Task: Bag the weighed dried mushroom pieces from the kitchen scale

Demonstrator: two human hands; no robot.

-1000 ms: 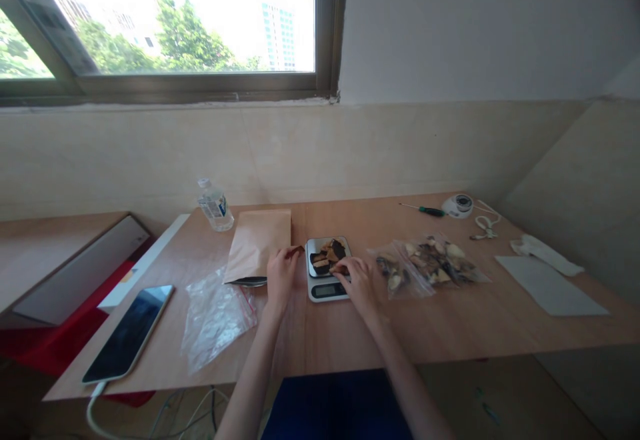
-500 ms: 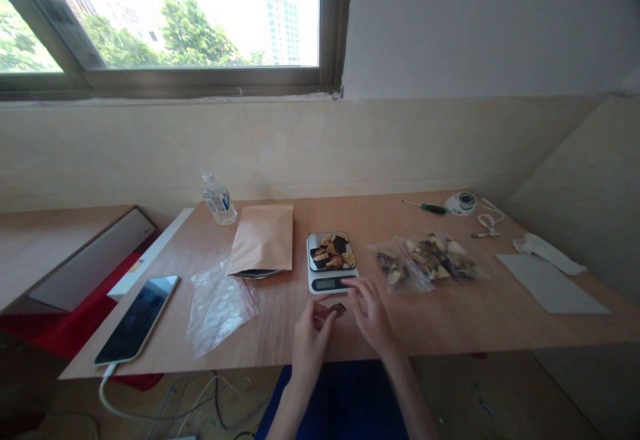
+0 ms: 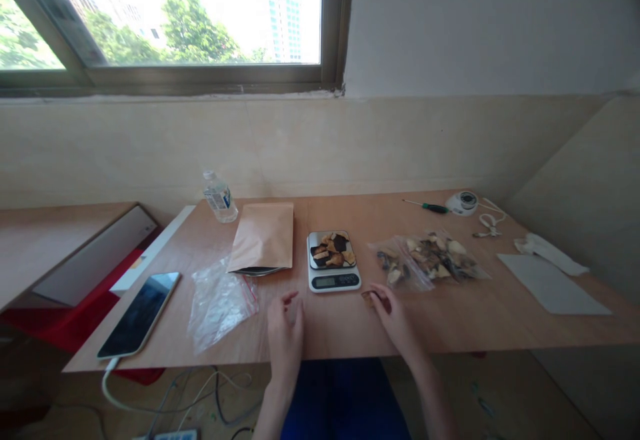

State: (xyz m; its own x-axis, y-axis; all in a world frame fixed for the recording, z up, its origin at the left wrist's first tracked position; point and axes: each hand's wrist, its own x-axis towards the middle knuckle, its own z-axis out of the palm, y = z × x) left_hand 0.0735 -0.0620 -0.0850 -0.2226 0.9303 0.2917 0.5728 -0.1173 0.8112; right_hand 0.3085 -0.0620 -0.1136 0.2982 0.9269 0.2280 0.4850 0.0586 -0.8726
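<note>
A small digital scale (image 3: pixel 333 281) sits mid-table with several dark and tan dried pieces (image 3: pixel 331 251) on its tray. My right hand (image 3: pixel 395 317) hovers over the table just right of the scale, fingers pinched on a small brown dried piece (image 3: pixel 369 297). My left hand (image 3: pixel 286 330) hangs above the table's front edge, left of the scale, fingers loosely curled with nothing visible in them. Two clear zip bags of dried pieces (image 3: pixel 430 260) lie right of the scale. A brown paper pouch (image 3: pixel 263 237) lies left of it.
An empty clear zip bag (image 3: pixel 220 303) and a phone (image 3: pixel 140 313) on a cable lie at the left. A water bottle (image 3: pixel 219 197) stands at the back. A screwdriver (image 3: pixel 429 207), a white round device (image 3: pixel 463 203), a grey sheet (image 3: pixel 553 285) lie at the right.
Both hands left the scale and drew back toward the front edge. The small piece passed from between both hands to my right hand, which moved right; my left hand moved left.
</note>
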